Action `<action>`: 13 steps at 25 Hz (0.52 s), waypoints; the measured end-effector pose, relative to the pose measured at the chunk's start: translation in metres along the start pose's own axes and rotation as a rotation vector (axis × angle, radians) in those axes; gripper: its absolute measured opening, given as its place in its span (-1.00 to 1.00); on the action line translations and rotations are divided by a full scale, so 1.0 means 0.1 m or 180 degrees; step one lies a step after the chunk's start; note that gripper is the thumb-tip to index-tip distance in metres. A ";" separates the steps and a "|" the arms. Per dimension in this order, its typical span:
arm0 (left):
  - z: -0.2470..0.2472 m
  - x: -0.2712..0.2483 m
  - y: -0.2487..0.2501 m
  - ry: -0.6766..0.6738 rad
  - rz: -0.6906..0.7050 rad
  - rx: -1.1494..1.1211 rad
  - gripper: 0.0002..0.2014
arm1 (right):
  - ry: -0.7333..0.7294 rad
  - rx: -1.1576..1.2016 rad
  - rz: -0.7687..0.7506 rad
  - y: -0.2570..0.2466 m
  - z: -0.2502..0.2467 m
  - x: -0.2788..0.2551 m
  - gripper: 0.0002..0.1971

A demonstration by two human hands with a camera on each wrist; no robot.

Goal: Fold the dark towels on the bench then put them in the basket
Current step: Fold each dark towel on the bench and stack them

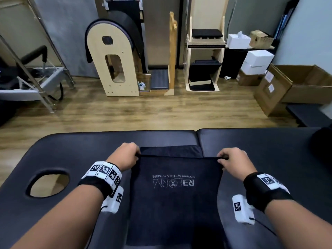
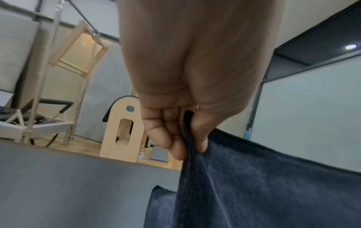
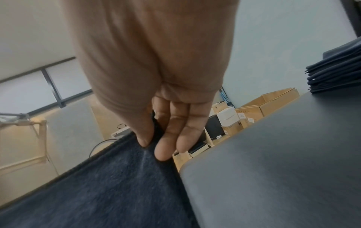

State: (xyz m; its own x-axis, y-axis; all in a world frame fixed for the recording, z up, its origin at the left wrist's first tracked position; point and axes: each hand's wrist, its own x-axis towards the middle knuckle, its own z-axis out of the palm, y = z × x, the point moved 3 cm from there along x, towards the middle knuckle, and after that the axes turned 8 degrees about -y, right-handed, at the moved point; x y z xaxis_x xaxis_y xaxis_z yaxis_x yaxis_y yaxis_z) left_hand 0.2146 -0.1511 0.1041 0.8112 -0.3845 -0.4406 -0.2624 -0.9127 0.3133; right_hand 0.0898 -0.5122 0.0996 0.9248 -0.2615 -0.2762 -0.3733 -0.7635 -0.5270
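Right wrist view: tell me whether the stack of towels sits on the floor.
No, the stack of towels rests on the dark bench.

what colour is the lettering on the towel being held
Pale grey or white, on the dark navy towel; it shows best in the head view.

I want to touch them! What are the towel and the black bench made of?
The towel looks like soft, fuzzy terry cloth, dark navy and matte. The bench looks like padded vinyl or leather: smooth, faintly shiny, with a seam.
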 end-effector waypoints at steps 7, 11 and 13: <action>-0.11 0.96 -0.20 -0.0102 -0.0171 0.0245 -0.93 | -0.0134 -0.0308 0.0107 -0.07 0.13 0.97 -0.84; 0.05 1.34 -0.35 -0.0206 -0.0397 0.0214 -0.78 | -0.0322 -0.0429 0.0126 0.00 0.35 1.48 -0.88; 0.13 1.51 -0.41 -0.0274 -0.0422 0.0210 -0.79 | -0.0471 -0.0427 0.0186 0.08 0.48 1.67 -0.82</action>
State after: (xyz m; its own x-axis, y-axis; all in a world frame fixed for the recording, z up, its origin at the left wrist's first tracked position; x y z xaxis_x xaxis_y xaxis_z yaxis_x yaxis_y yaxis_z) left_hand 0.3409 -0.1736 0.0133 0.7940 -0.2680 -0.5457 -0.1922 -0.9622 0.1929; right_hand 0.2377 -0.5343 0.0106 0.8773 -0.2256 -0.4236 -0.4038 -0.8240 -0.3975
